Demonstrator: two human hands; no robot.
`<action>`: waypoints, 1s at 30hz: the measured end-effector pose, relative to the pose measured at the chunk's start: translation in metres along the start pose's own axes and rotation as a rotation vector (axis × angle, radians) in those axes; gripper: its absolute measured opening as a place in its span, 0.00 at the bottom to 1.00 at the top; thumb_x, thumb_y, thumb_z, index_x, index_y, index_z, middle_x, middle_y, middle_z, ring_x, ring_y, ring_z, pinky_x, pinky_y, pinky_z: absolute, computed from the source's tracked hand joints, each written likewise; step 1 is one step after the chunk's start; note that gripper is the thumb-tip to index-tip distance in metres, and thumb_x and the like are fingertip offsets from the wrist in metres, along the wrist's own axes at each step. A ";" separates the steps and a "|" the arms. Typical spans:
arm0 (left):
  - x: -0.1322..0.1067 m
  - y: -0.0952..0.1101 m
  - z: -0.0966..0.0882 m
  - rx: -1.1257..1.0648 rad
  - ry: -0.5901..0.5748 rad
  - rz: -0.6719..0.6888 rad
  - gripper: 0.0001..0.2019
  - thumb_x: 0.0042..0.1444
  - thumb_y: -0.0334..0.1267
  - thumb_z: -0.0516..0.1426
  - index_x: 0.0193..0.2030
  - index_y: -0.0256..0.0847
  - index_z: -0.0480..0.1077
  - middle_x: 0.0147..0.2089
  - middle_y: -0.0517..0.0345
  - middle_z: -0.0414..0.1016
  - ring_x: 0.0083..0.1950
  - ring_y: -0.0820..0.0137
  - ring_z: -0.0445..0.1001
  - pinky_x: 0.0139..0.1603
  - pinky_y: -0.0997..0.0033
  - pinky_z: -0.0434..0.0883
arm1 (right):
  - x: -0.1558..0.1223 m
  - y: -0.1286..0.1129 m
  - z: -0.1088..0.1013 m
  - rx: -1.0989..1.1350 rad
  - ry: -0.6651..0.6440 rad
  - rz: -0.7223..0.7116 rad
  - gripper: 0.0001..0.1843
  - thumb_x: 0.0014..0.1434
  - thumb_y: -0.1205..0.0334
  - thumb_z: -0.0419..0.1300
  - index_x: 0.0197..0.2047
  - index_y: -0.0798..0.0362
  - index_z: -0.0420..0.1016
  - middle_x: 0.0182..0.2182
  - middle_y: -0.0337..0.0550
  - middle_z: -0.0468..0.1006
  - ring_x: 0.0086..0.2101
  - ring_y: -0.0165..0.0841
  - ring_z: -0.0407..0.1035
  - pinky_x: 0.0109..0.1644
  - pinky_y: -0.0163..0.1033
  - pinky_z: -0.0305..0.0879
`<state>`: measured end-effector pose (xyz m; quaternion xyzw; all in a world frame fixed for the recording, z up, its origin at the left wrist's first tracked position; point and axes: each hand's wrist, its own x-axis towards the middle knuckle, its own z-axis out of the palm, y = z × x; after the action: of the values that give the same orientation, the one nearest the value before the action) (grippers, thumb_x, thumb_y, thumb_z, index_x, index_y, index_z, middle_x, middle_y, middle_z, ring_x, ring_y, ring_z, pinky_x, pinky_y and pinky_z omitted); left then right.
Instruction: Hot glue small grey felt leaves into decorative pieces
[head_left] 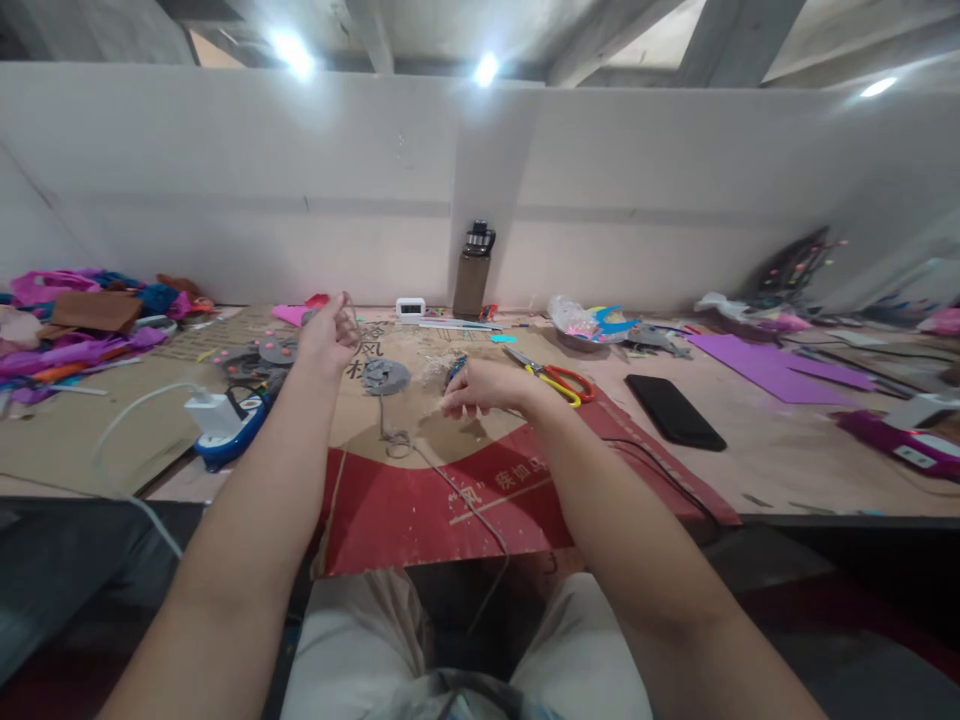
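My left hand (328,338) is raised over the cardboard sheet (420,500), fingers closed around a thin grey cord (390,425) that runs down past a grey felt disc (385,376) and off the table edge toward my lap. My right hand (480,388) rests on the cardboard with its fingers pinched together on a small dark blue piece (455,370) I cannot make out. Yellow-and-red scissors (555,380) lie just right of that hand.
A brown bottle (472,270) and a small white clock (410,308) stand at the back wall. A black phone (673,410) lies right. Purple foam sheets (765,365) are farther right, felt scraps (82,320) far left, a white charger (214,412) and cable left.
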<state>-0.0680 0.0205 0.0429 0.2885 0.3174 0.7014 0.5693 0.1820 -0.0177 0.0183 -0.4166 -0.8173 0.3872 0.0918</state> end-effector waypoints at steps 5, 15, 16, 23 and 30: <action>-0.021 -0.018 0.022 0.277 -0.138 0.085 0.07 0.51 0.31 0.61 0.27 0.36 0.67 0.15 0.72 0.47 0.12 0.85 0.45 0.11 0.84 0.42 | 0.001 0.003 -0.004 -0.193 0.430 -0.032 0.19 0.53 0.46 0.61 0.25 0.54 0.78 0.19 0.40 0.71 0.22 0.27 0.61 0.29 0.35 0.57; -0.052 -0.060 0.051 0.590 -0.457 0.110 0.12 0.52 0.40 0.62 0.25 0.34 0.71 0.17 0.66 0.54 0.16 0.84 0.49 0.16 0.80 0.45 | 0.018 0.001 0.001 0.455 0.695 -0.321 0.17 0.53 0.58 0.63 0.45 0.54 0.71 0.32 0.41 0.77 0.28 0.26 0.68 0.34 0.34 0.65; -0.052 -0.062 0.052 0.559 -0.477 0.086 0.11 0.52 0.40 0.62 0.26 0.34 0.71 0.18 0.66 0.56 0.17 0.83 0.50 0.17 0.80 0.46 | 0.017 0.001 0.000 0.482 0.682 -0.325 0.15 0.52 0.59 0.63 0.43 0.54 0.72 0.29 0.39 0.76 0.26 0.26 0.67 0.32 0.33 0.65; -0.050 -0.063 0.051 0.524 -0.504 -0.018 0.11 0.53 0.42 0.62 0.31 0.36 0.70 0.23 0.59 0.67 0.20 0.81 0.61 0.16 0.81 0.49 | 0.004 0.000 -0.010 0.261 0.844 -0.297 0.05 0.52 0.63 0.61 0.30 0.55 0.76 0.24 0.38 0.75 0.25 0.26 0.65 0.32 0.34 0.62; -0.047 -0.072 0.047 0.583 -0.561 -0.002 0.11 0.48 0.42 0.66 0.30 0.34 0.75 0.24 0.59 0.68 0.19 0.82 0.59 0.16 0.81 0.48 | 0.005 -0.001 -0.012 0.460 0.875 -0.309 0.08 0.55 0.58 0.60 0.31 0.54 0.73 0.23 0.36 0.72 0.23 0.23 0.62 0.26 0.30 0.59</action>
<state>0.0210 -0.0095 0.0149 0.6177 0.3357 0.4756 0.5287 0.1839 -0.0082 0.0266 -0.3829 -0.6481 0.3285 0.5705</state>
